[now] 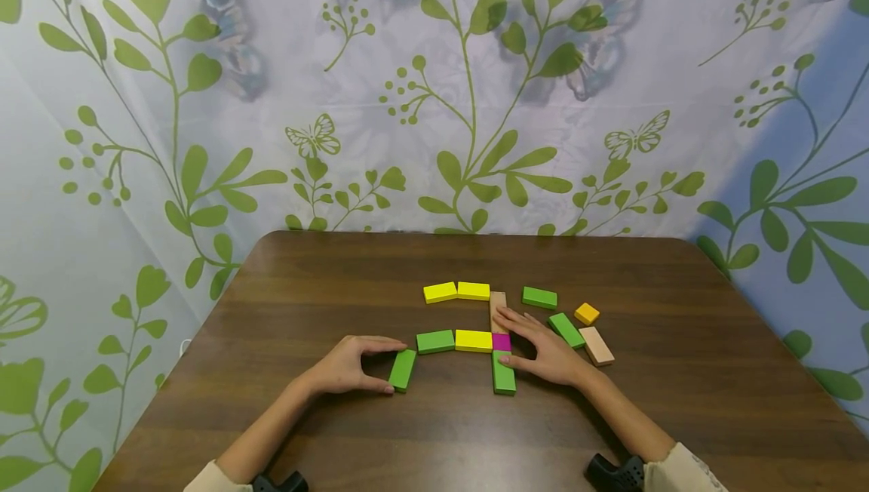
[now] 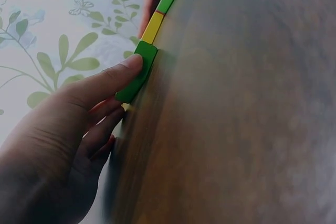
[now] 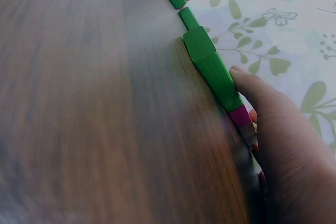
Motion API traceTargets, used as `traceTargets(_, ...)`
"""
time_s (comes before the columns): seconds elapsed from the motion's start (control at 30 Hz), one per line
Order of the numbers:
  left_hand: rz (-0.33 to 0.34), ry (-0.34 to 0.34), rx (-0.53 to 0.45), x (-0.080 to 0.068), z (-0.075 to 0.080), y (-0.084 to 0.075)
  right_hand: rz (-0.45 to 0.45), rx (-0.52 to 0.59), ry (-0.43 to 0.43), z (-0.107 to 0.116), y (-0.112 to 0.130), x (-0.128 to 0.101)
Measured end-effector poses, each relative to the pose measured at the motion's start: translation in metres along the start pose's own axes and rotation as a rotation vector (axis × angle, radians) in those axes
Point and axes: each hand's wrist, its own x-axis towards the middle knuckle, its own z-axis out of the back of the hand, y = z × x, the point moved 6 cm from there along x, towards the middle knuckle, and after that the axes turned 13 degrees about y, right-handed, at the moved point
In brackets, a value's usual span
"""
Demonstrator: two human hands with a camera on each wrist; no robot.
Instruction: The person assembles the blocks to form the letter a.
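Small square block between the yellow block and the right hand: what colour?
Magenta; clearest in the head view.

Both forearms reach forward and inward, pale cuffs at the wrists, a dark wrist mount on each. Left hand (image 1: 342, 366) lies palm down, fingers (image 1: 380, 342) curved forward, thumb (image 1: 375, 384) under them, tips closing a pinch-like arc on its inner side. Right hand (image 1: 546, 355) lies flat, palm down, fingers (image 1: 512, 317) spread and fairly straight pointing up-left, thumb (image 1: 516, 361) stretched inward. Hands near each other, not touching.
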Motion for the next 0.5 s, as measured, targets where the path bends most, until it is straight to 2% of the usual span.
traceTargets(0.33, 0.002, -0.024, -0.018, 0.001, -0.002, -0.001, 0.005, 0.003, -0.003, 0.001, 0.001, 0.000)
traceTargets(0.5, 0.004, -0.046, -0.037, 0.000, 0.001, -0.014, 0.004, 0.007, -0.003, 0.002, 0.002, 0.000)
